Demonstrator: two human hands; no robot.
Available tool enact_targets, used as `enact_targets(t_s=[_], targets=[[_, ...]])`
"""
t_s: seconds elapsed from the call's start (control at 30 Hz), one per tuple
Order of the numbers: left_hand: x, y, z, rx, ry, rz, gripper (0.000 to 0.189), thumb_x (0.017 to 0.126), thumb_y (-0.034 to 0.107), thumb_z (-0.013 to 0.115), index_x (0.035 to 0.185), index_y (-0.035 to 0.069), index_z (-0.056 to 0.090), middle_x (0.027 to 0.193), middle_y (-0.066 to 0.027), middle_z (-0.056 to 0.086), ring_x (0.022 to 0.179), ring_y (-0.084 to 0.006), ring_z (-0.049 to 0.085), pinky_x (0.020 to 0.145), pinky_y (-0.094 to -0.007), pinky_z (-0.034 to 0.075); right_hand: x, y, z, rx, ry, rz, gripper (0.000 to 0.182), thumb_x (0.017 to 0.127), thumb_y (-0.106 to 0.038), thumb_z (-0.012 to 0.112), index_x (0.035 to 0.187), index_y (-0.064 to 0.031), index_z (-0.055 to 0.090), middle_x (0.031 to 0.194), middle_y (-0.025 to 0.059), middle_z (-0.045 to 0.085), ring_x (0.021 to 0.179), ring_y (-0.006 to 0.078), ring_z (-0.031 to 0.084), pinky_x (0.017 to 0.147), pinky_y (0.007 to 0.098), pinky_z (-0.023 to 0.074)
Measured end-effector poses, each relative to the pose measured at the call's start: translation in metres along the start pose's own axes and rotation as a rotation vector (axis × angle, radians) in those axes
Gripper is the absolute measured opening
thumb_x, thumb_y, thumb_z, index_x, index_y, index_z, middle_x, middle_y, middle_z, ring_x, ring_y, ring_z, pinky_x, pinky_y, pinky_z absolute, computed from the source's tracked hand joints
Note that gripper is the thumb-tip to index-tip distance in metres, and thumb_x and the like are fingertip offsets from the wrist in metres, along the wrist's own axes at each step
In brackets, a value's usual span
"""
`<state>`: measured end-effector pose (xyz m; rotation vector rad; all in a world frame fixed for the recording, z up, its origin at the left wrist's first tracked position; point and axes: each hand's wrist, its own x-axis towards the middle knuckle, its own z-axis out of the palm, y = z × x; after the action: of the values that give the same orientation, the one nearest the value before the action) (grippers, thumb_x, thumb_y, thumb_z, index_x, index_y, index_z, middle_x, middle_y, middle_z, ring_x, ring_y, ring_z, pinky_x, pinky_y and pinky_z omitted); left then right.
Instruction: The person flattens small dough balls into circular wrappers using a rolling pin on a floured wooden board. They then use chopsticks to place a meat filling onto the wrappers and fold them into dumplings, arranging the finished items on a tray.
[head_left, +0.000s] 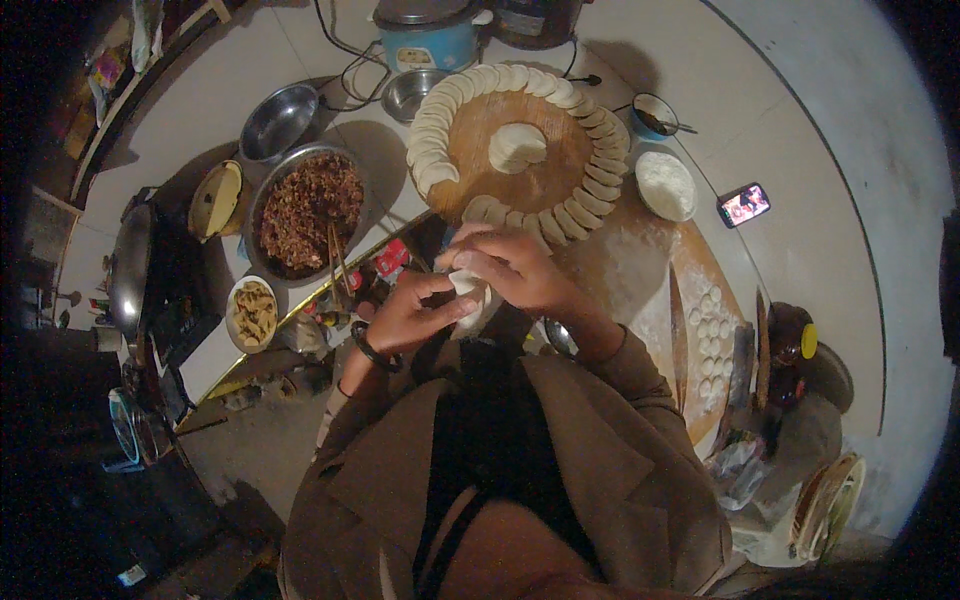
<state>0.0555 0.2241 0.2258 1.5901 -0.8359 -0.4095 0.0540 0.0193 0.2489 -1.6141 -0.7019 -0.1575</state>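
My left hand (412, 311) holds a pale dough dumpling (466, 282) between thumb and fingers, with a dark bracelet at the wrist. Over the same dumpling bends my right hand (510, 262), its thumb and fingertips at the dough's upper edge; the fingers partly cover it. Just beyond my hands lies a round wooden board (469, 157), ringed with overlapping folded dumplings (589, 202). A small stack of flat dough wrappers (517, 146) sits in the board's middle. To the left, a metal bowl (255, 251) holds brown minced filling (311, 210) with chopsticks (335, 251) stuck in it.
At right are a bowl of flour (666, 187), a lit phone (745, 205) and a floured board (660, 300) with small dough pieces (709, 330). A blue rice cooker (427, 49) stands behind. Left are an empty metal bowl (279, 124), a food dish (253, 315) and a wok (131, 262).
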Motion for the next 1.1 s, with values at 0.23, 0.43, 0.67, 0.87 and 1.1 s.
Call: enact_targets(t_s=[0.23, 0.43, 0.67, 0.87, 1.1], targets=[[-0.005, 0.001, -0.001, -0.124, 0.058, -0.151, 0.023, 0.087, 0.012, 0.073, 0.107, 0.0, 0.068, 0.09, -0.0035, 0.071, 0.079, -0.0061, 0.062, 0.067, -0.0238, 0.05, -0.005, -0.001, -0.001, -0.098, 0.003, 0.032, 0.008, 0.088, -0.004, 0.064, 0.089, 0.0038, 0.064, 0.083, 0.0123, 0.062, 0.076, 0.0239, 0.06, 0.069, 0.0337, 0.047], [-0.009, -0.007, -0.007, 0.176, 0.122, -0.097, 0.024, 0.085, 0.01, 0.075, 0.106, -0.001, 0.068, 0.094, -0.0054, 0.071, 0.083, -0.0089, 0.065, 0.073, -0.0238, 0.052, -0.01, 0.015, 0.003, -0.154, 0.088, -0.118, 0.008, 0.088, -0.004, 0.064, 0.089, 0.0036, 0.064, 0.083, 0.0143, 0.062, 0.076, 0.026, 0.062, 0.068, 0.0346, 0.0478], [0.003, -0.004, 0.006, -0.227, 0.288, -0.195, 0.029, 0.084, -0.004, 0.069, 0.111, -0.002, 0.058, 0.099, -0.0062, 0.064, 0.09, -0.0128, 0.062, 0.079, -0.0281, 0.053, -0.014, 0.016, -0.001, -0.219, 0.112, -0.056, 0.011, 0.088, -0.008, 0.064, 0.093, 0.0011, 0.066, 0.09, 0.0139, 0.063, 0.083, 0.0289, 0.063, 0.073, 0.036, 0.0478], [0.007, -0.002, 0.008, -0.16, 0.368, -0.091, 0.03, 0.083, -0.008, 0.067, 0.11, -0.001, 0.054, 0.101, -0.0083, 0.063, 0.09, -0.0148, 0.062, 0.079, -0.0302, 0.055, -0.018, 0.01, -0.001, -0.228, 0.139, 0.08, 0.014, 0.087, -0.011, 0.064, 0.093, 0.0011, 0.066, 0.089, 0.015, 0.063, 0.086, 0.0305, 0.062, 0.075, 0.0371, 0.0477], [0.009, -0.004, 0.008, -0.172, 0.48, -0.108, 0.031, 0.08, -0.006, 0.071, 0.106, 0.0, 0.054, 0.095, -0.0062, 0.063, 0.088, -0.0149, 0.062, 0.077, -0.0299, 0.054, -0.018, 0.014, 0.0, -0.246, 0.199, 0.047, 0.013, 0.085, -0.009, 0.064, 0.091, 0.002, 0.066, 0.089, 0.016, 0.062, 0.084, 0.031, 0.061, 0.073, 0.0372, 0.0481]])
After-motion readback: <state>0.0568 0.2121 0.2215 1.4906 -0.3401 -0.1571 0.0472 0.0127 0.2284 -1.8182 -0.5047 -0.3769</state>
